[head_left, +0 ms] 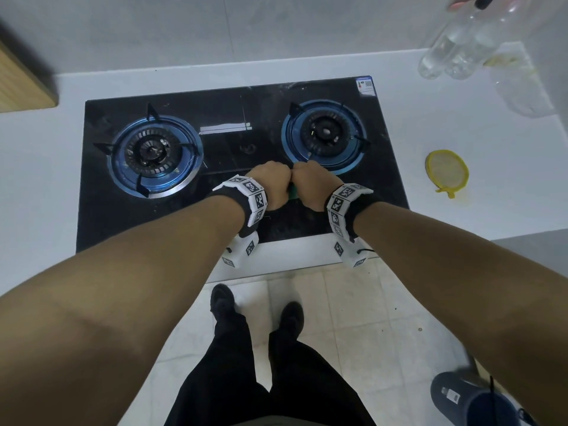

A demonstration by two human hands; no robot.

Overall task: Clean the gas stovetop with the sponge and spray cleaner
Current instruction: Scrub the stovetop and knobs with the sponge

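Both hands are meeting knuckle to knuckle over the front middle of the black glass gas stovetop [233,155], between its two blue-ringed burners. Left hand [272,186] is curling into a fist with its fingers tucked under, and right hand [313,186] is curling the same way just beside it; a sliver of green sponge [292,192] is showing in the gap between them, so both seem to be gripping it against the glass, though the fingers themselves are hidden beneath the knuckles. Each wrist is wearing a black strap carrying white blocks printed with black square markers. Left burner [153,155] and right burner [325,133] are sitting well apart from each other on either side of the hands. Clear spray bottle [451,47] is standing at the far right corner of the white counter [430,127], blurred at the frame edge. A round yellow strainer-like item [447,172] is lying on the counter to the right of the stove. Below, dark trousers and shoes are standing on pale floor tiles.
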